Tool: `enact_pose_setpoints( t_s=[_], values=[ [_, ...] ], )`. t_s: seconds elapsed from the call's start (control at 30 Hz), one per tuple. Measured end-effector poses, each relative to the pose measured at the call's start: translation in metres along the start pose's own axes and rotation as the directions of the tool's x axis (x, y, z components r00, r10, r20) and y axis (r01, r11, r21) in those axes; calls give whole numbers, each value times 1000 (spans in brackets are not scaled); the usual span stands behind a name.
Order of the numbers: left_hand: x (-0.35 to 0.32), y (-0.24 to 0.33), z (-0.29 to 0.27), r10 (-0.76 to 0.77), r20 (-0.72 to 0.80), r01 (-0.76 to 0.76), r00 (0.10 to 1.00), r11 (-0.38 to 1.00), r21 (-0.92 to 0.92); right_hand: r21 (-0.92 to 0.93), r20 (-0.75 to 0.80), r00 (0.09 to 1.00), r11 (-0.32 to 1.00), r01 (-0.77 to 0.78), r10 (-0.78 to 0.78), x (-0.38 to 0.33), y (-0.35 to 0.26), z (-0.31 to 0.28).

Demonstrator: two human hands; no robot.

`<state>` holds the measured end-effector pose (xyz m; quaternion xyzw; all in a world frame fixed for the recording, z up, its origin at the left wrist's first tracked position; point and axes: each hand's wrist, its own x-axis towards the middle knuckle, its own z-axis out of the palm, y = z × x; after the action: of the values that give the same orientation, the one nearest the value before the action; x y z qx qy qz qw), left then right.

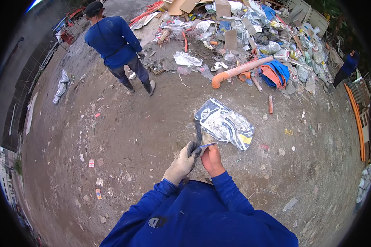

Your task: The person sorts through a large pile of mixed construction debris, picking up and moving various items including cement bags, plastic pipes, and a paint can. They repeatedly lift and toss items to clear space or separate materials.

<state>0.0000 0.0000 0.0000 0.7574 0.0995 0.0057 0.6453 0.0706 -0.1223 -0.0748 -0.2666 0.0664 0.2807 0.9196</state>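
Crumpled plastic bag (225, 124), gloved left hand (182, 161)

Left hand (181, 162): in a grey work glove, fingertips pinching a second grey glove (202, 138) at the right hand
Right hand (212, 159): bare, grip on the crumpled grey-and-white printed sack (226, 123)
Ground: packed dirt floor (132, 136), littered with scraps
Behind: orange plastic pipe (239, 71) beside rubble heap (251, 29)
Left rear: person in blue (115, 41), standing
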Motion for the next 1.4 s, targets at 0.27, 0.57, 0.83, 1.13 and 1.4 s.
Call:
enact_pose_setpoints(
  t_s=[0.27,0.57,0.83,1.13,1.4],
  values=[
    [223,-24,5,2,389,-18,921,999,36,-470,-228,896,850,240,-380,172,-60,-51],
    [427,-1,-29,-31,514,-106,857,966,234,-223,-365,906,965,139,-214,352,-118,-12],
    [587,-10,-62,18,323,-149,946,911,384,-206,-334,937,978,37,-106,542,-164,4],
    [758,14,-90,-45,80,43,996,999,33,-348,-104,978,928,135,-181,749,-231,57],
    [814,0,-127,-203,12,201,979,972,123,-514,33,999,857,35,-21,850,-204,77]
  ],
)
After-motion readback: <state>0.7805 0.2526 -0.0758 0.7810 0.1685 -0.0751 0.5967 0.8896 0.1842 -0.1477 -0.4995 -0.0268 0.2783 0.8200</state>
